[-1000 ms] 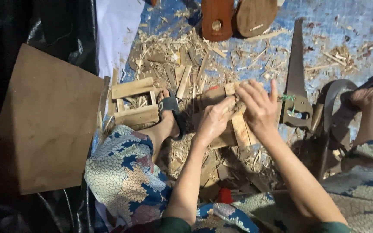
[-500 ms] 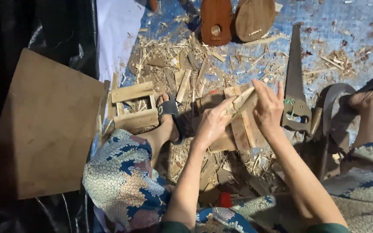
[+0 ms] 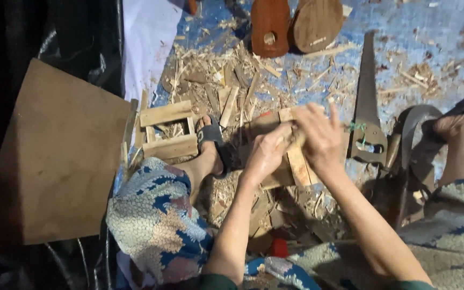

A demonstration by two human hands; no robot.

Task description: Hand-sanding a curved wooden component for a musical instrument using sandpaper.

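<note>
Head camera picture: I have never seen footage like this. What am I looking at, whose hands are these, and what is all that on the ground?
The camera sits on a person's head and looks down, so the arms entering from below are their own. They sit on a blue floor strewn with wood shavings. The left hand and right hand meet on a pale wooden piece; the motion blur hides the exact grip. Nearby lie a handsaw, a small wooden frame, a brown board and two dark wooden shapes.

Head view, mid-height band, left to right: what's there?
Brown board → small wooden frame → sandalled foot → left hand → right hand, both on a wooden piece → handsaw.
</note>
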